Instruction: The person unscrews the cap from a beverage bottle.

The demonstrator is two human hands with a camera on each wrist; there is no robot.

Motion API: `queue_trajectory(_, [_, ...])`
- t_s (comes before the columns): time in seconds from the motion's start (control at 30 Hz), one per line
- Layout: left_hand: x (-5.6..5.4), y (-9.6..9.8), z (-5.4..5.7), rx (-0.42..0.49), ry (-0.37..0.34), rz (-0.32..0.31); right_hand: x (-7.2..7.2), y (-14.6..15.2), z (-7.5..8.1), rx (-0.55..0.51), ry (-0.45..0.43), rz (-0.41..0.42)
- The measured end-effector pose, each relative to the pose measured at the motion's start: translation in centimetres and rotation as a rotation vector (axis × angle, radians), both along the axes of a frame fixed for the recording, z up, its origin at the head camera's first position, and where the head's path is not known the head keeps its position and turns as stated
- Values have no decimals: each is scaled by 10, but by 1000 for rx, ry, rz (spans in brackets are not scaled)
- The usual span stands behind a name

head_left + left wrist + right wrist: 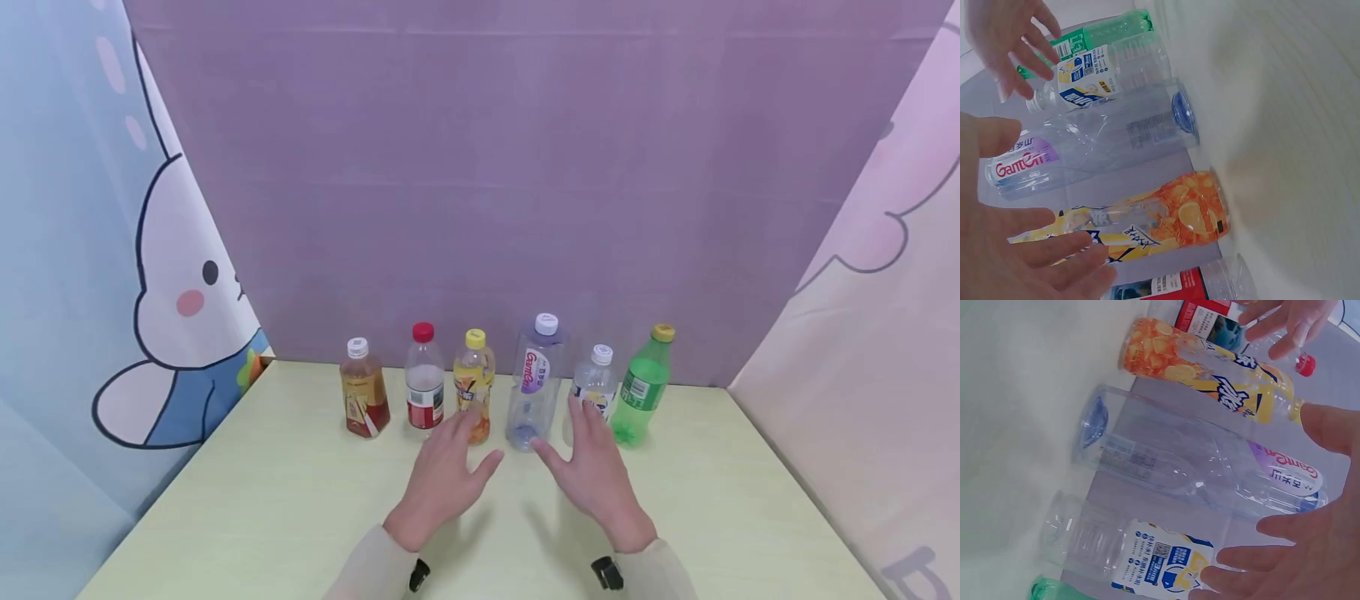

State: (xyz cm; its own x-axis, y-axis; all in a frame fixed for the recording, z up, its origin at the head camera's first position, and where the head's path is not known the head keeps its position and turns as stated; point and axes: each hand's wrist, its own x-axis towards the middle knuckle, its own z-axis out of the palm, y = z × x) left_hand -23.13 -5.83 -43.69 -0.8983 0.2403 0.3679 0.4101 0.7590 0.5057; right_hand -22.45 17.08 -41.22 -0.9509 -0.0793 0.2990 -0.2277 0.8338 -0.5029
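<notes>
Several plastic bottles stand in a row at the back of the table. My left hand hovers with spread fingers before the yellow-capped orange drink bottle. My right hand, also with fingers extended, is in front of the white-capped clear bottle, partly covering its label. Between the hands stands the tall clear bottle with a pink and white label. Both palms hold nothing in the left wrist and right wrist views. Whether any fingertip touches a bottle cannot be told.
Left of the hands are a red-capped bottle and a brown tea bottle. A green bottle with a yellow cap ends the row at right. Behind the pale table hangs a purple cloth; printed curtains flank both sides.
</notes>
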Motion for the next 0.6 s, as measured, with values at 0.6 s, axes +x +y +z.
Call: queue_trajectory(0.6, [-15,20,-11,172,-68,-21,-18,-3,32,-183,84,7])
